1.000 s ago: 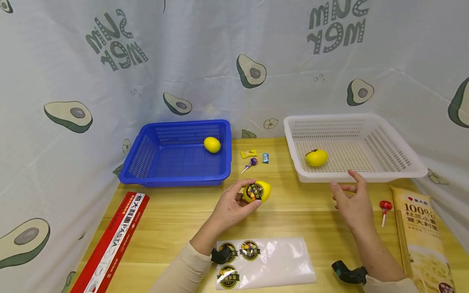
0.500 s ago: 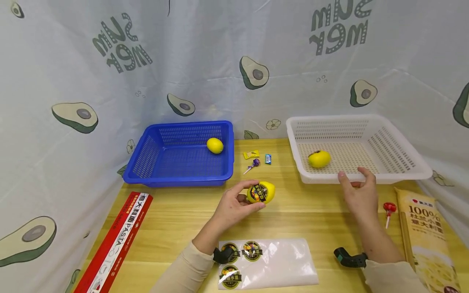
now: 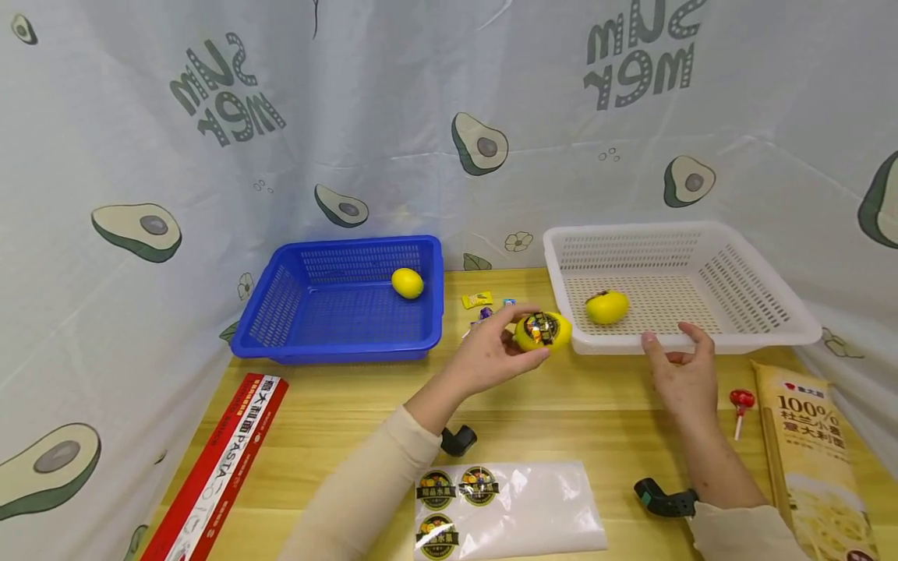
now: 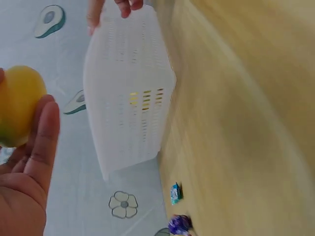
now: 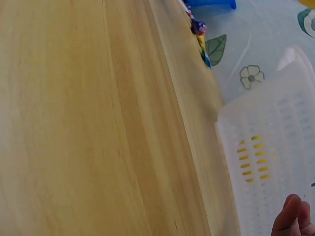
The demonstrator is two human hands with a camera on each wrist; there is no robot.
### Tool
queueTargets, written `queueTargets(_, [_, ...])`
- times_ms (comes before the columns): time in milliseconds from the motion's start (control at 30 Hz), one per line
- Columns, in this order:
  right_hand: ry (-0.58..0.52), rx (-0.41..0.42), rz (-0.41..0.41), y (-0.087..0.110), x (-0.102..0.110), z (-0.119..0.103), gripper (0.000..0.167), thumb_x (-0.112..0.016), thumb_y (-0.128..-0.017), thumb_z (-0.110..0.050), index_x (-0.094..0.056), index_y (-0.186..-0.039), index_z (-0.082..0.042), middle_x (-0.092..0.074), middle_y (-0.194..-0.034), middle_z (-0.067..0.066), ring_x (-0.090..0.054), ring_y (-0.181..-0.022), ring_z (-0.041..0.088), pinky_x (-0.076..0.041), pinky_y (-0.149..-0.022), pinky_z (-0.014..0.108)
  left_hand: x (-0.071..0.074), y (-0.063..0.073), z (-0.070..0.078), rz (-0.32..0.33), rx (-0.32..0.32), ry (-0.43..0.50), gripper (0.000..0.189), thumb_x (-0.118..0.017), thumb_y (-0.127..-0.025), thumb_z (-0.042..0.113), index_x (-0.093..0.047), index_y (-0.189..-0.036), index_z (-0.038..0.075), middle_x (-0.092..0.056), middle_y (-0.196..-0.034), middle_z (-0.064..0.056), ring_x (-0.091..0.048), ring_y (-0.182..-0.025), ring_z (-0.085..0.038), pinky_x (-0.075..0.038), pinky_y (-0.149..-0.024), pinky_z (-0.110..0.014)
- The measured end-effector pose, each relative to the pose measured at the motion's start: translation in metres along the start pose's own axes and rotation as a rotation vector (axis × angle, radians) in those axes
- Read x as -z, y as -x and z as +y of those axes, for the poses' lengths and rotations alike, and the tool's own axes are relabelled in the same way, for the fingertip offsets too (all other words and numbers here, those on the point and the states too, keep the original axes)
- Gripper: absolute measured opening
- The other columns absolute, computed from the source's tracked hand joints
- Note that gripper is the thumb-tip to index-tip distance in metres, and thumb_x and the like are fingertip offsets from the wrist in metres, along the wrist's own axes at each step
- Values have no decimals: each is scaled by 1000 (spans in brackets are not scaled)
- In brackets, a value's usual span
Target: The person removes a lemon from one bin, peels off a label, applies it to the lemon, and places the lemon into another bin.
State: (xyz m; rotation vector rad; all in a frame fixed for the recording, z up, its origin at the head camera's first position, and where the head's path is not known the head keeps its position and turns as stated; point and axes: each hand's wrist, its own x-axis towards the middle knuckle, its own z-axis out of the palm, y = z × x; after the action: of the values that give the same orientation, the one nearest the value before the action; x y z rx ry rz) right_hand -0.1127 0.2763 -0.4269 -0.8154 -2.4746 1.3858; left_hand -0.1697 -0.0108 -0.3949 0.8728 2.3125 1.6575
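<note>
My left hand [image 3: 491,351] holds a yellow lemon [image 3: 557,333] between thumb and fingers, with a dark round fruit sticker on its side. It is raised over the table, just left of the white basket's front corner. In the left wrist view the lemon [image 4: 20,105] is cut off by the frame edge. My right hand [image 3: 684,382] grips the front rim of the white plastic basket [image 3: 610,344], thumb and index finger at the rim, other fingers curled below it. Inside that basket lies another lemon [image 3: 607,307]. A third lemon [image 3: 407,283] sits in the blue basket [image 3: 337,349].
A clear sticker sheet [image 3: 533,506] with several round labels lies in front. Left is a red pasta box [image 3: 217,467]; right, a pasta bag [image 3: 814,452] and red lollipop [image 3: 741,399]. Behind my left hand are a yellow candy [image 3: 477,300], a blue candy and a purple lollipop.
My left hand has carried the lemon right and slightly away from me, toward the white basket. My right hand has moved a little right and onto that basket's front rim.
</note>
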Motion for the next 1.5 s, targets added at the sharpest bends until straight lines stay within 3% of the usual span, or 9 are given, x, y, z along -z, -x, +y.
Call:
queueTargets(267, [4, -8, 1, 1, -3, -1, 80, -55, -97, -60, -22, -161, -25, -52, -114, 10, -50, -73, 10, -43, -59, 24, -14, -76, 9, -117, -60, -234, 62, -78, -90, 32, -51, -145, 21, -65, -125, 0, -61, -98, -6, -54, -79, -15])
queueTargets(367, [7, -11, 0, 1, -5, 0, 80, -55, -97, -60, -22, -161, -25, -52, -117, 12, -50, -77, 14, -43, -60, 25, -22, -95, 8, -158, -75, -364, 61, -80, -89, 34, -53, -142, 21, -63, -131, 2, -60, -108, -7, -51, -85, -14])
queueTargets(500, [8, -19, -5, 1, -5, 2, 81, -55, -98, -60, -20, -162, -24, -51, -120, 15, -51, -85, 20, -42, -61, 27, -33, -111, 8, -215, -98, -557, 62, -79, -88, 41, -55, -142, 23, -57, -143, 4, -53, -127, -7, -42, -104, -15])
queueTargets(567, [5, -23, -5, 1, -5, 2, 80, -55, -98, -60, -20, -161, -24, -51, -122, 16, -51, -88, 23, -42, -62, 28, -37, -116, 6, -228, -93, -631, 62, -77, -88, 45, -55, -143, 27, -57, -145, 8, -49, -127, -7, -37, -105, -16])
queueTargets(667, [-2, -23, -2, 1, -6, 2, 80, -55, -97, -61, -21, -161, -25, -52, -122, 17, -51, -89, 24, -42, -63, 28, -42, -120, 2, -223, -60, -706, 62, -78, -87, 50, -56, -142, 32, -59, -144, 17, -44, -118, -7, -32, -95, -23])
queueTargets(733, [-5, -27, 1, 2, -8, 2, 80, -54, -97, -63, -22, -160, -26, -52, -122, 16, -51, -89, 24, -42, -64, 28, -44, -122, -1, -215, -35, -732, 61, -79, -85, 52, -58, -140, 34, -61, -141, 21, -40, -108, -8, -28, -87, -27])
queueTargets(867, [-11, -28, 10, 4, -10, 1, 81, -54, -96, -64, -23, -160, -26, -51, -119, 15, -51, -89, 25, -41, -64, 29, -46, -125, -4, -210, -5, -765, 59, -79, -84, 55, -60, -137, 36, -63, -136, 23, -37, -103, -10, -26, -84, -28])
queueTargets(1300, [-6, -22, 8, 2, -8, 2, 79, -54, -97, -63, -21, -160, -30, -52, -122, 15, -51, -90, 26, -41, -65, 31, -48, -130, -4, -221, 40, -758, 60, -75, -85, 60, -60, -138, 37, -64, -136, 22, -39, -106, -11, -26, -87, -31])
queueTargets(1500, [-12, -54, 18, 1, -2, 2, 82, -53, -95, -66, -19, -161, -32, -51, -117, 11, -50, -85, 24, -41, -63, 31, -50, -120, 1, -206, 30, -730, 59, -69, -88, 64, -59, -139, 35, -59, -142, 18, -40, -112, -11, -27, -86, -30])
